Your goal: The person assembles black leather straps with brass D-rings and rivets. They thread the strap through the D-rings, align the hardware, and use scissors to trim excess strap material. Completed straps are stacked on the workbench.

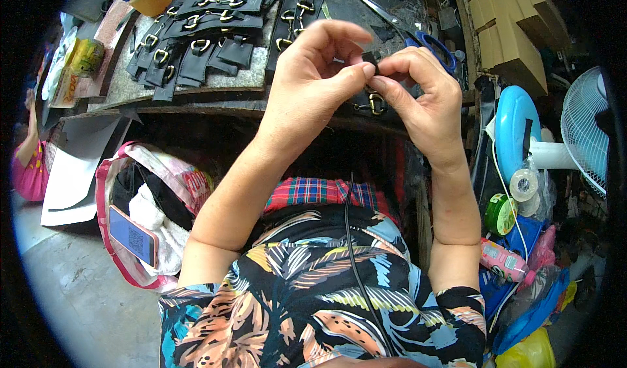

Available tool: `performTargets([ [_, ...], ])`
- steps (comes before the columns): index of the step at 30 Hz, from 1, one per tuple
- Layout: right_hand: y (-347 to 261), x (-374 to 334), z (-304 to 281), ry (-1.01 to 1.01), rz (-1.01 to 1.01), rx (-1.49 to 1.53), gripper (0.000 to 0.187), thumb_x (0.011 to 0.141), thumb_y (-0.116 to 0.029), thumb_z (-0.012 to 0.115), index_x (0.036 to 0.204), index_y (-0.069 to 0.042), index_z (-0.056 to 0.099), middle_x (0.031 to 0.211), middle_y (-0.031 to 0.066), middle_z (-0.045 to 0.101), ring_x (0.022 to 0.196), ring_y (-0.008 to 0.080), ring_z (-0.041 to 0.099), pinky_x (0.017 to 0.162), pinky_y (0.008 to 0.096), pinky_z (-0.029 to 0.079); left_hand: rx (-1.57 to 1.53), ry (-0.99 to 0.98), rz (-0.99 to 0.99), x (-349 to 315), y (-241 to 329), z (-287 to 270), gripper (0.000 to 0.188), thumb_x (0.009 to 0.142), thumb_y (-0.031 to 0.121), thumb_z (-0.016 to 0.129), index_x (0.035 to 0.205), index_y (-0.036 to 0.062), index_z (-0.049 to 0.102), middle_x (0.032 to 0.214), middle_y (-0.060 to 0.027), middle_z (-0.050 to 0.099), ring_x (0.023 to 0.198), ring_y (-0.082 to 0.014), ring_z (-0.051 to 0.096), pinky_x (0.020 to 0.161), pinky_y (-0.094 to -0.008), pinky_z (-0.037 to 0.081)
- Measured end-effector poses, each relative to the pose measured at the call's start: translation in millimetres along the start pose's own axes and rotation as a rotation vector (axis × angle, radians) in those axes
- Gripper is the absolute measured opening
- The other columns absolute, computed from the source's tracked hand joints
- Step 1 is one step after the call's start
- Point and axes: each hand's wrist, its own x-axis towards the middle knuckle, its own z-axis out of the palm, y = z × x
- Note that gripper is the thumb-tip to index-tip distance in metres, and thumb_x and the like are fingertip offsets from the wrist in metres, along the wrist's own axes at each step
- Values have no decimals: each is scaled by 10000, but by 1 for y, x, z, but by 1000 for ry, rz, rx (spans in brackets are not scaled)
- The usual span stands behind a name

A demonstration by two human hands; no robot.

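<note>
Above the near edge of the workbench, my left hand [307, 84] and my right hand [424, 97] meet at their fingertips. Between the thumb and fingers of both is a small black strap piece [370, 58], looking like leather; its lower part is hidden by my fingers. Just below the fingertips a brass-coloured ring with a clasp [377, 104] shows against black material; whether it joins the held piece I cannot tell. Left of my left hand lies a pile of black straps with brass rings [215, 23], and more black straps [304, 9] lie behind it.
Scissors [392, 19] with blue handles lie beyond my right hand. Cardboard boxes [513, 38] stand far right, with a fan [584, 129] and a pink bottle [501, 261] nearer. A bag at left holds a phone [132, 236]. Another person's pink sleeve [32, 172] shows far left.
</note>
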Motion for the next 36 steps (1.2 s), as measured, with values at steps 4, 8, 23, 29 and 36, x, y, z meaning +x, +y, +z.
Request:
performTargets([
  [4,-1,1,3,34,58,78,136,831,-91,820,891,-26,716,851,87,697,780,242,652,719,333,508,-34,1,-104,-2,-3,0,186,954,74,739,1120,17,679,1020,-23,711,947,-97,658,890,-248,518],
  [8,-3,4,-4,10,76,114,98,864,-68,793,915,-16,726,844,83,693,775,191,662,708,307,509,39,18,-18,0,-8,0,158,977,87,718,1109,10,676,1013,-36,721,965,-112,683,909,-264,531],
  [23,6,5,-33,-218,551,681,177,964,-139,739,1077,-3,747,883,35,733,785,79,659,700,218,506,174,-150,117,4,-5,2,69,964,2,613,1022,9,649,939,-25,659,907,-105,644,810,-240,514],
  [29,3,-3,-23,-136,477,545,144,940,-106,760,1039,-3,749,872,24,734,749,68,653,677,209,510,356,-235,206,8,-1,-2,126,888,17,559,895,-5,683,863,-47,668,819,-107,610,732,-254,486],
  [36,-17,-12,-11,115,135,101,74,872,-4,759,940,15,740,841,81,723,741,129,676,685,259,538,407,-120,67,2,6,3,186,900,163,720,912,-23,716,832,-68,693,760,-110,612,706,-278,506],
])
